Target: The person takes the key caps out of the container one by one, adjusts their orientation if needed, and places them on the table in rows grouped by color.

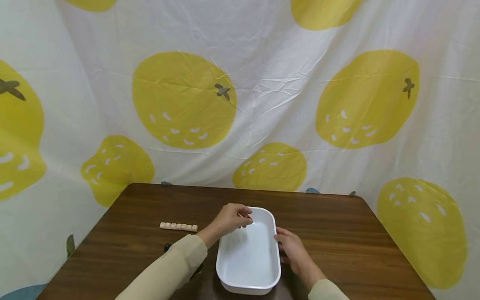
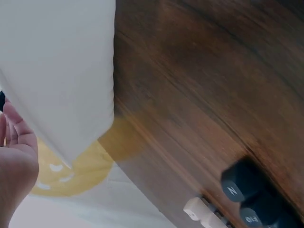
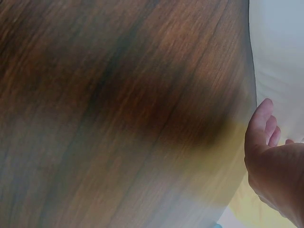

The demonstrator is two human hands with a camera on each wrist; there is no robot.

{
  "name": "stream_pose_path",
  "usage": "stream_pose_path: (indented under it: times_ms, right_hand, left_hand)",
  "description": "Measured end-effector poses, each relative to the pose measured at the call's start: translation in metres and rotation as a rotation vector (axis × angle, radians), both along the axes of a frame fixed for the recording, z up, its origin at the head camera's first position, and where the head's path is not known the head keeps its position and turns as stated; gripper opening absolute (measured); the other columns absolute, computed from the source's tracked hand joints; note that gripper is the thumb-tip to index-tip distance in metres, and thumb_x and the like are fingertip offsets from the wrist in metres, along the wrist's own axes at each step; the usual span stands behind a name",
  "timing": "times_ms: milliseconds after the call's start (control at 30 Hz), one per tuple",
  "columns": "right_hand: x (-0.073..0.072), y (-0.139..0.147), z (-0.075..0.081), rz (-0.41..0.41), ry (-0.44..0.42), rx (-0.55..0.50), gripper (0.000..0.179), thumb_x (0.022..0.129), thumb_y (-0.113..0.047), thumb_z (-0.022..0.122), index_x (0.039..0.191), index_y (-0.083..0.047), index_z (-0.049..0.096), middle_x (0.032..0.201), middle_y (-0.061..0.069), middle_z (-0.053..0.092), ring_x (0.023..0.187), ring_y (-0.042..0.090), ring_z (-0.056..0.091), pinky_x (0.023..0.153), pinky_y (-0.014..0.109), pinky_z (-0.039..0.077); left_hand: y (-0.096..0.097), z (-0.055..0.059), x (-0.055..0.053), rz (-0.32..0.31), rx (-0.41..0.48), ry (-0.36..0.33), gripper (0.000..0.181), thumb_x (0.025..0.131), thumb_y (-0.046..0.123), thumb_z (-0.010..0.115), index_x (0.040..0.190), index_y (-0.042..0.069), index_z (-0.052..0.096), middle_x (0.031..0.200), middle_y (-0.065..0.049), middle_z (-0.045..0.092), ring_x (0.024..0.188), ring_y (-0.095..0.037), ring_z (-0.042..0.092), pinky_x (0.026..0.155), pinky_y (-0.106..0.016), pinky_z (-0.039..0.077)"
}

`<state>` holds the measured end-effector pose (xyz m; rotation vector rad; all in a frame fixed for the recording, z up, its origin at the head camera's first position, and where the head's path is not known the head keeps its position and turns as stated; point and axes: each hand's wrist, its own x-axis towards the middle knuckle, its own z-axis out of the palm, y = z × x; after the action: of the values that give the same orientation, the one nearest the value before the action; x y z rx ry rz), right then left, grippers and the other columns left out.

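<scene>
A white, deep rectangular tray (image 1: pixel 247 266) with rounded corners stands on the dark wooden table, long side pointing away from me. Above its far left part my left hand (image 1: pixel 229 218) reaches in, thumb and fingers bent together. A small black piece (image 2: pixel 2 101) shows at those fingertips in the left wrist view, mostly cut off by the frame edge. Against the outer right wall rests my right hand (image 1: pixel 294 252), its fingers extended along the side and tips right at the rim. The right wrist view shows this hand (image 3: pixel 273 156) beside the pale wall.
A row of several cream keycaps (image 1: pixel 178 226) lies on the table (image 1: pixel 330 225) left of the tray. Black keycaps (image 2: pixel 237 183) sit nearer, partly hidden under the left sleeve (image 1: pixel 170 264) in the head view. Behind the table hangs a lemon-patterned cloth (image 1: pixel 262 112).
</scene>
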<state>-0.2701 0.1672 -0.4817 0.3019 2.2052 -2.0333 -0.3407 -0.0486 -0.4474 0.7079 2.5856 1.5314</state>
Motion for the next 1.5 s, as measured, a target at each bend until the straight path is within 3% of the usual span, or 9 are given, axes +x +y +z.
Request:
stream_pose_path:
  times_ms: [200, 400, 533, 800, 1067, 1500]
  right_hand:
    - [0.0, -0.001, 0.0, -0.002, -0.006, 0.003, 0.048, 0.097, -0.018, 0.052, 0.142, 0.0, 0.049, 0.11, 0.017, 0.066, 0.089, 0.023, 0.065, 0.066, 0.038, 0.053]
    - [0.001, -0.001, 0.003, -0.006, -0.012, 0.007, 0.048, 0.097, -0.018, 0.052, 0.142, 0.0, 0.05, 0.11, 0.017, 0.066, 0.089, 0.023, 0.065, 0.066, 0.038, 0.053]
    - [0.001, -0.001, 0.003, -0.013, -0.019, 0.013, 0.048, 0.097, -0.019, 0.053, 0.141, -0.001, 0.05, 0.11, 0.016, 0.066, 0.088, 0.022, 0.065, 0.066, 0.038, 0.052]
    - [0.001, -0.002, 0.002, -0.014, -0.013, 0.001, 0.048, 0.097, -0.017, 0.053, 0.141, 0.0, 0.051, 0.109, 0.017, 0.066, 0.088, 0.023, 0.065, 0.065, 0.037, 0.053]
    - [0.001, -0.002, 0.001, -0.01, -0.009, -0.003, 0.049, 0.096, -0.018, 0.053, 0.141, -0.001, 0.05, 0.109, 0.016, 0.066, 0.089, 0.024, 0.065, 0.066, 0.038, 0.052]
    - [0.001, -0.002, 0.002, -0.017, -0.011, 0.0, 0.048, 0.097, -0.018, 0.053, 0.142, 0.0, 0.05, 0.113, 0.018, 0.066, 0.092, 0.025, 0.065, 0.067, 0.039, 0.053]
  left_hand:
    - [-0.017, 0.002, 0.002, -0.042, 0.008, 0.028, 0.021, 0.086, 0.007, 0.076, 0.105, -0.001, 0.074, 0.089, -0.004, 0.072, 0.075, -0.009, 0.061, 0.064, -0.023, 0.051]
    - [-0.036, 0.006, 0.007, -0.006, 0.017, 0.013, 0.018, 0.087, 0.011, 0.077, 0.103, 0.003, 0.075, 0.09, 0.0, 0.07, 0.077, -0.013, 0.059, 0.064, -0.025, 0.048]
    - [-0.05, 0.006, 0.008, 0.014, 0.039, 0.004, 0.02, 0.088, 0.009, 0.075, 0.106, 0.0, 0.073, 0.094, -0.003, 0.069, 0.08, -0.015, 0.058, 0.064, -0.025, 0.048]
    - [-0.08, 0.003, 0.008, 0.032, 0.015, 0.033, 0.028, 0.094, 0.013, 0.069, 0.117, -0.002, 0.069, 0.111, -0.011, 0.069, 0.097, -0.023, 0.064, 0.078, -0.032, 0.054]
    - [-0.118, 0.001, 0.013, 0.132, -0.001, 0.03, 0.024, 0.089, 0.018, 0.075, 0.108, 0.004, 0.073, 0.095, -0.002, 0.069, 0.085, -0.016, 0.061, 0.073, -0.031, 0.051]
    - [-0.199, -0.011, 0.03, 0.227, -0.15, 0.013, 0.035, 0.093, 0.022, 0.07, 0.121, 0.001, 0.068, 0.106, -0.005, 0.069, 0.094, -0.02, 0.063, 0.074, -0.035, 0.052]
